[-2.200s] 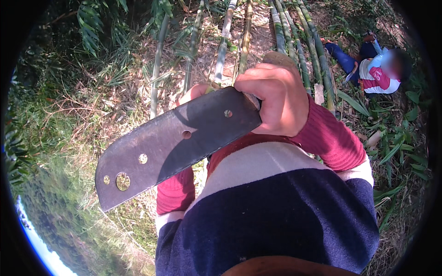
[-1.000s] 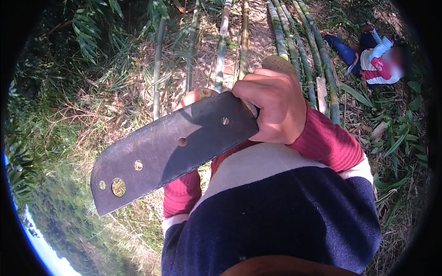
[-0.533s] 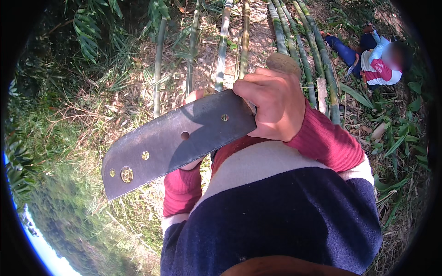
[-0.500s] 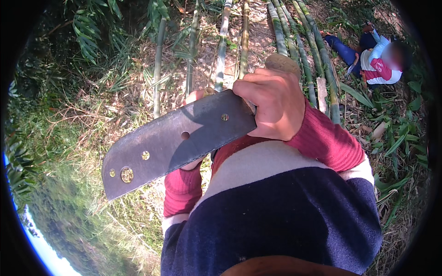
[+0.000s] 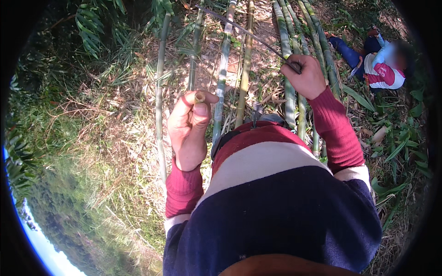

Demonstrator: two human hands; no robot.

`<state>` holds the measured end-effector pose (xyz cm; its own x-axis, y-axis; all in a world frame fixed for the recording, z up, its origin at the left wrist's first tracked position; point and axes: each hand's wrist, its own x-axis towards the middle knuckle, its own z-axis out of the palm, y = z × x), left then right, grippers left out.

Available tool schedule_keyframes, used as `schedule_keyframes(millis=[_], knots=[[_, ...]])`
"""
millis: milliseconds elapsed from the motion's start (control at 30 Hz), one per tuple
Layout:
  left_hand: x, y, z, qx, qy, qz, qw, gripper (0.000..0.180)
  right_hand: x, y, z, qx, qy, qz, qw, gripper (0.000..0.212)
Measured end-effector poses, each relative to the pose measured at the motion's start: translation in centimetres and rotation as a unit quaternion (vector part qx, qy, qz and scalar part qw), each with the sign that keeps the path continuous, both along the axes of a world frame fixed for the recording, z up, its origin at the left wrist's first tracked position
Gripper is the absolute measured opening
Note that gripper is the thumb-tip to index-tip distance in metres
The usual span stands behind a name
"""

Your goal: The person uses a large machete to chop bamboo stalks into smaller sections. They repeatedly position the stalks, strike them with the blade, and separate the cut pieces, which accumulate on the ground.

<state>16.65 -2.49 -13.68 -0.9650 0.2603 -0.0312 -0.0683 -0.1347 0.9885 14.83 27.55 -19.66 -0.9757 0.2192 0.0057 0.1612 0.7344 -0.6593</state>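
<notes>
My left hand (image 5: 186, 138) is closed on a thin, hollow piece of cut bamboo (image 5: 199, 97), pinched between thumb and index finger with its round open end facing up. My right hand (image 5: 309, 83) grips the handle of a broad knife. The knife's dark blade (image 5: 252, 35) shows edge-on as a thin line, pointing away to the upper left over the poles. Blade and bamboo piece are apart. How far the bamboo piece runs down behind the left hand is hidden.
Long green bamboo poles (image 5: 224, 60) lie on leaf-strewn ground ahead, with a yellower pole (image 5: 244, 83) beside them. More poles (image 5: 286, 78) are bunched on the right. Another person (image 5: 384, 69) is low on the ground at the far right. Leafy bushes (image 5: 87, 32) border the left.
The knife has swung away from in front of my left hand, up and right, its broad face turning edge-on. My left hand and the bamboo piece have come into sight.
</notes>
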Motion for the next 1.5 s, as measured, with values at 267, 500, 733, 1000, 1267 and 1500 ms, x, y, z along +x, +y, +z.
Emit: schedule_keyframes(millis=[267,500,733,1000,1267,1500], knots=[[0.9,-0.7,-4.6,0.036,0.04,0.114,0.992,0.028,2.3,-6.7,6.3,-0.102,0.208,0.194,0.953,0.032],[0.4,0.8,-2.8,-0.022,0.069,0.039,0.997,0.026,2.3,-8.2,8.9,-0.024,0.225,0.257,0.94,0.035],[0.0,0.9,-1.7,-0.047,0.079,0.026,0.995,0.025,2.3,-8.5,8.1,-0.066,0.212,0.263,0.939,0.037],[0.1,-0.2,-3.6,-0.061,0.086,0.069,0.992,0.023,1.2,-5.6,3.6,0.076,0.073,0.17,0.98,0.026],[-0.5,0.7,-0.2,-0.009,0.022,0.034,0.999,0.029,2.0,-1.4,1.5,-0.03,0.013,0.018,0.999,0.027],[0.3,-0.3,-3.7,-0.11,0.115,0.08,0.984,0.033,2.3,-7.2,6.8,-0.109,0.21,0.219,0.947,0.025]])
